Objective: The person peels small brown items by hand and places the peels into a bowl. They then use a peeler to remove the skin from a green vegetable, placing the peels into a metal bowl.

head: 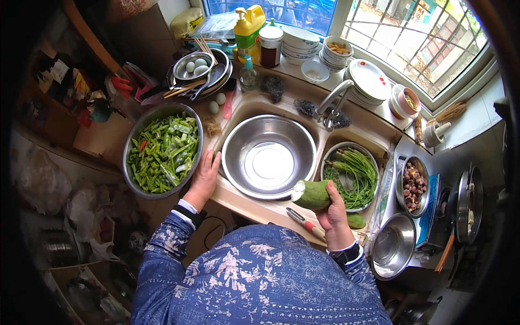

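My right hand (334,215) grips a thick green gourd (313,195) with a pale cut end facing left, just over the near rim of a stainless steel basin (268,122) in the sink. Beneath it, a peeler (300,217) with a red and wooden handle lies along the front ledge. My left hand (205,174) rests with extended fingers at the sink's left edge, beside a metal basin (126,162) of cut green vegetables (164,148); whether it touches that basin, I cannot tell. Another green gourd piece (356,221) sits right of my right wrist.
Leafy greens (357,174) fill a bowl in the right sink bay, under the curved faucet (335,99). Eggs (214,106) lie left of the sink. Plates (367,81) and bowls (298,42) line the windowsill. A steel bowl (393,248) and a wok (469,207) stand at right.
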`<state>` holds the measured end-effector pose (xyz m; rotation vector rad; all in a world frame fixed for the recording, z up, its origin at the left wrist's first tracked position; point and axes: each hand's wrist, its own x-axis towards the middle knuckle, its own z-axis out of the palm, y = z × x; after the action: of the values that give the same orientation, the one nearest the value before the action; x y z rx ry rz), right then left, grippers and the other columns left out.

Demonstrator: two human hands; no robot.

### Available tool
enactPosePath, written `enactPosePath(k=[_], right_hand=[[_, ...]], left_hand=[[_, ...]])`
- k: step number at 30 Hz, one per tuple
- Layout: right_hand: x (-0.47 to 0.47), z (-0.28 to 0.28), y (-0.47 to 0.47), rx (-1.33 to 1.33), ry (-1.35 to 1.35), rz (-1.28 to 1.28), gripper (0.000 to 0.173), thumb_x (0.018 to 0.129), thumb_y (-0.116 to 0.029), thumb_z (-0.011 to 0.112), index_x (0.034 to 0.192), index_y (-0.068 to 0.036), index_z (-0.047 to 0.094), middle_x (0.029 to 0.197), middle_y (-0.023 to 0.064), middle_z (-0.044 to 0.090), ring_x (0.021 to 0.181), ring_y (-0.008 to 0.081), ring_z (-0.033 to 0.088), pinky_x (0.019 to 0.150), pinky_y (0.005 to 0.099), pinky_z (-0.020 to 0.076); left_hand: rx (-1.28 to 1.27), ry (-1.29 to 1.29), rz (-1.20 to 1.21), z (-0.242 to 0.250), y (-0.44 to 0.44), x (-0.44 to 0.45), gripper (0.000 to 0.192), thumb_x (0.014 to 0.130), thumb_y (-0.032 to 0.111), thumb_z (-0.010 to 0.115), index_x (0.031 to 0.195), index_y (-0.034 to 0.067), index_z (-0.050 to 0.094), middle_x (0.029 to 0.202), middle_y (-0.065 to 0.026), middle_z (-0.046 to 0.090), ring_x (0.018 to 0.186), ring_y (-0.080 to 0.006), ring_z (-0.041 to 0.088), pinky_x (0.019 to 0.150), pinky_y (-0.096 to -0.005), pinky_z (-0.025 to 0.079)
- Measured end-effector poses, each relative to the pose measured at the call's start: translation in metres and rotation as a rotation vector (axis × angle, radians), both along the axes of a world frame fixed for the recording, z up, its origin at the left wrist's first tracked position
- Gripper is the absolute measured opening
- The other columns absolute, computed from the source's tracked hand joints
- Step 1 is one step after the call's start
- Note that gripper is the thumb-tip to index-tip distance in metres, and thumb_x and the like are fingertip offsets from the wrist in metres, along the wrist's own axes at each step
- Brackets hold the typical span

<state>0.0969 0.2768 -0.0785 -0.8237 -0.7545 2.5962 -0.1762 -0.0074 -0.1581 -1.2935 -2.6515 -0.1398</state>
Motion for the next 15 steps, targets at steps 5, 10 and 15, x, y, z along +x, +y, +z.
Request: enactPosePath(k=[5, 10, 15], right_hand=[[-0.001, 0.000, -0.001, 0.056, 0.000, 0.005, 0.041, 0.092, -0.039, 0.068, 0.113, -0.004, 0.058, 0.109, 0.0143, 0.067, 0.103, 0.0272, 0.065, 0.095, 0.0444, 0.0516], [-0.005, 0.003, -0.003, -0.055, 0.036, 0.062, 0.042, 0.092, -0.038, 0.068, 0.114, -0.004, 0.058, 0.112, 0.0157, 0.065, 0.107, 0.0289, 0.063, 0.099, 0.0467, 0.0489], [-0.010, 0.008, -0.008, -0.041, 0.000, 0.080, 0.045, 0.095, -0.039, 0.063, 0.122, -0.004, 0.054, 0.126, 0.0186, 0.059, 0.119, 0.0340, 0.057, 0.106, 0.0523, 0.0438]], left_hand=[[0.044, -0.069, -0.056, 0.003, -0.003, 0.003, 0.056, 0.085, -0.004, 0.048, 0.141, 0.001, 0.045, 0.147, -0.0214, 0.036, 0.140, -0.0396, 0.032, 0.115, -0.0476, 0.030], [0.083, -0.167, -0.066, 0.009, -0.004, 0.006, 0.057, 0.083, -0.005, 0.049, 0.139, 0.000, 0.046, 0.146, -0.0246, 0.036, 0.140, -0.0414, 0.031, 0.116, -0.0484, 0.029], [0.091, -0.191, -0.043, 0.024, 0.001, 0.009, 0.057, 0.080, -0.003, 0.057, 0.137, -0.001, 0.048, 0.145, -0.0251, 0.038, 0.139, -0.0424, 0.033, 0.116, -0.0489, 0.029]])
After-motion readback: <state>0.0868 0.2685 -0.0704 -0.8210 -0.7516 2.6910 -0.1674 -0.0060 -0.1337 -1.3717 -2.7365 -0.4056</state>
